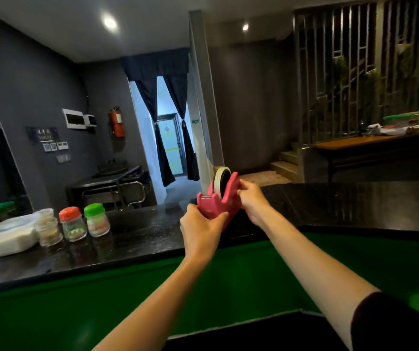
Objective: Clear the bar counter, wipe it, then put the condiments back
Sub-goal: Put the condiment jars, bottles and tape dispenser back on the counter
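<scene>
Both hands, left hand (pixel 200 229) and right hand (pixel 252 201), grip the pink tape dispenser (pixel 218 201) above the counter (pixel 140 234).

A red fire extinguisher (pixel 117 122) hangs left of the dark curtains (pixel 162 158), a wooden table (pixel 355 143) far right

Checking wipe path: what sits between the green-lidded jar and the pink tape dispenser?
Nothing: head view shows only bare black counter between green-lidded jar and pink tape dispenser.
</scene>
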